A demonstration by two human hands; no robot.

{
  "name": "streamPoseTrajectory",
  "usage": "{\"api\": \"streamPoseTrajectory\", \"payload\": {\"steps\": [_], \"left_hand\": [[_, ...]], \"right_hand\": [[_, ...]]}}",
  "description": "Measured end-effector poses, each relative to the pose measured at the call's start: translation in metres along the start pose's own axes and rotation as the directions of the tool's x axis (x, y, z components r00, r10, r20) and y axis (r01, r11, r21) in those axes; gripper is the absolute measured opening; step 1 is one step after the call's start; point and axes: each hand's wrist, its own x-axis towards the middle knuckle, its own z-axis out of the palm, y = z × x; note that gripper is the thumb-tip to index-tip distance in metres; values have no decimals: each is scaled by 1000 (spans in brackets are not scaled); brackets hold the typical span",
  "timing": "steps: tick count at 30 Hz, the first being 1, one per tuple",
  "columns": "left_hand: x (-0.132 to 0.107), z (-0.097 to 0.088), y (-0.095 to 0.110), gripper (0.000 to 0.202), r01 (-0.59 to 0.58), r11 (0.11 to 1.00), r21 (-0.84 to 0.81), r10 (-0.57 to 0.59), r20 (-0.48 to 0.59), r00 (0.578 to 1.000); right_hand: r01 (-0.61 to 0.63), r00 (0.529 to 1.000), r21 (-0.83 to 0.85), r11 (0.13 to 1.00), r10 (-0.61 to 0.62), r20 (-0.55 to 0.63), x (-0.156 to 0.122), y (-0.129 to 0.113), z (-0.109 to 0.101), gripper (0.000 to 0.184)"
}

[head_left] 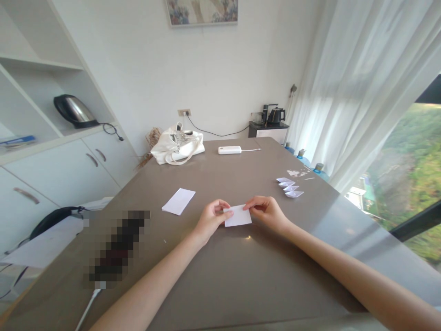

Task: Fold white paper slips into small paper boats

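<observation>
A small white sheet of paper (238, 217) is held up between my two hands over the middle of the table. My left hand (214, 219) pinches its left edge, thumb in front and fingers behind. At its upper right corner my right hand (267, 212) has thumb and fingertips closed on the paper. To the left lies a stack of white paper sheets (178, 201), apart from my hands. Several folded white paper boats (290, 187) stand in a row to the right.
On the brown table (220, 280) rest a white handbag (177, 146), a white power bank (229, 150) with a short cable, white paper scraps (298, 173) and a blurred-out dark object (119, 246) with a cable. A curtain (320, 92) hangs at right.
</observation>
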Motion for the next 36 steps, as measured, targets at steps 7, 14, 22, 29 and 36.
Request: {"api": "streamPoseTrajectory", "payload": {"steps": [7,14,22,29,36], "left_hand": [[4,-2,-6,28,-74,993,87,79,-46,996],[4,-2,-5,26,-108,985,136,113,-30,993],[4,-2,-4,27,-113,986,121,115,-17,993],[3,-2,-4,27,-115,986,123,117,-17,993],[3,-2,-3,27,-114,986,124,118,-20,993]], "right_hand": [[-155,985,158,975,140,102,-1,-12,1,32],[-256,960,219,942,220,176,2,1,3,41],[-242,965,232,942,208,162,3,2,3,40],[-236,965,218,947,202,166,3,1,3,42],[-243,963,228,943,205,177,2,-1,4,42]]}}
